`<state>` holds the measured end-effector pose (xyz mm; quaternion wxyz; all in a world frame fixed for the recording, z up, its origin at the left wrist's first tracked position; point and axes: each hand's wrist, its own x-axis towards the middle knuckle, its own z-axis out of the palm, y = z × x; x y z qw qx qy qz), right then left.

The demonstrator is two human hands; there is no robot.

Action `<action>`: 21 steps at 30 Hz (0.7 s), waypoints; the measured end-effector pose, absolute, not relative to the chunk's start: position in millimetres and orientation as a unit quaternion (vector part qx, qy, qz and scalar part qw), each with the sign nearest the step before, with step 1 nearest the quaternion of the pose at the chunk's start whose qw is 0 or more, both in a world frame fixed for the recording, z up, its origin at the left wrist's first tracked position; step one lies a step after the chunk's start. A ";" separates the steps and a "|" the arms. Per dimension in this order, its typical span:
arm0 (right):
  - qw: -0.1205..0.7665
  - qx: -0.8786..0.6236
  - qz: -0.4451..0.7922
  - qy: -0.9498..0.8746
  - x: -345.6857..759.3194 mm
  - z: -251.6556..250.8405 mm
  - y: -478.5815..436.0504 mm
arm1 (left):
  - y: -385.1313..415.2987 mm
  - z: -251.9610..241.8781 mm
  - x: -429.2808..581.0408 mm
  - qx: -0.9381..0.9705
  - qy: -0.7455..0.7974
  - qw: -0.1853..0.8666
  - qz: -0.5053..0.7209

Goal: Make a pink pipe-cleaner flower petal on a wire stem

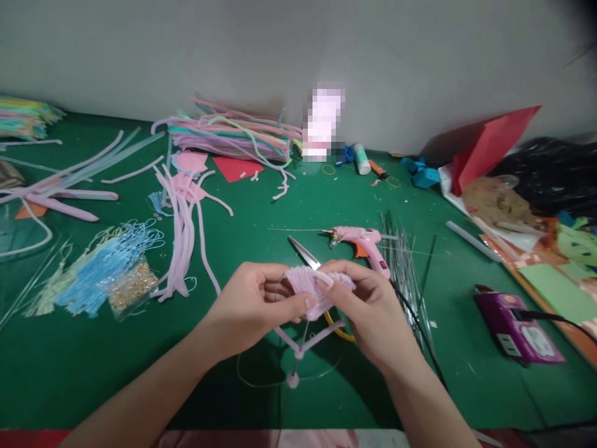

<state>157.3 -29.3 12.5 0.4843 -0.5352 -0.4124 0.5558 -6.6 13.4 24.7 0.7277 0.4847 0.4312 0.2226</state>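
Observation:
Between both my hands is a lilac pipe-cleaner piece (305, 283), fuzzy and ridged with rows lying side by side. My left hand (256, 295) pinches its left side between thumb and fingers. The thumb and fingers of my right hand (368, 305) are closed on its right side. Under it a thin stem runs down to a V-shaped lilac pipe cleaner (299, 353) and a small fuzzy ball (292, 380). Scissors (305, 254) lie behind the piece; their yellow handle is partly covered by my right hand. A thin clear loop curves around the ball.
A pink glue gun (359, 239) lies beyond my right hand, beside several metal wires (405, 267). A purple power box (520, 330) is at right. On the left are loose lilac pipe cleaners (184, 242), blue tassels (100, 270) and a bag of gold bits (133, 289). A pipe-cleaner bundle (233, 137) lies by the wall.

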 end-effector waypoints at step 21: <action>0.425 -0.567 0.234 -0.666 158.4 38.5 -34.0 | 13.6 29.5 -5.2 0.495 0.412 0.726 0.241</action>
